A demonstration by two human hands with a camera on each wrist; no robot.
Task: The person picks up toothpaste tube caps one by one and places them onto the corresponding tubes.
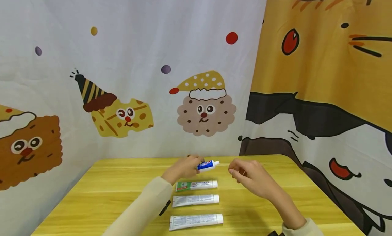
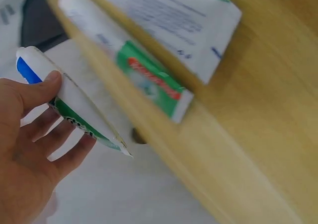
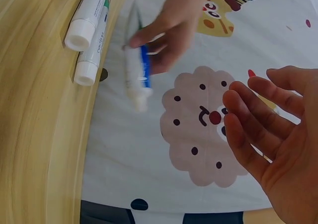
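My left hand [image 1: 185, 167] grips a small blue and white toothpaste tube [image 1: 206, 166] above the far part of the table. In the left wrist view the thumb presses on this tube [image 2: 74, 92], with fingers beneath it and some green showing on its side. My right hand [image 1: 252, 177] is off to the right of the cap, holding nothing, its fingers loosely bent. Nearer to me, a green and white toothpaste tube [image 1: 196, 185] lies on the table. Two whitish tubes, a middle one [image 1: 196, 200] and a nearest one [image 1: 196, 221], lie in line below it, caps to the right.
The yellow wood-grain table [image 1: 122, 181] ends at a far edge close behind my hands. Behind it hangs a white curtain [image 1: 131, 42] printed with cartoon food, and a cat-like print [image 1: 318, 59] fills the right side.
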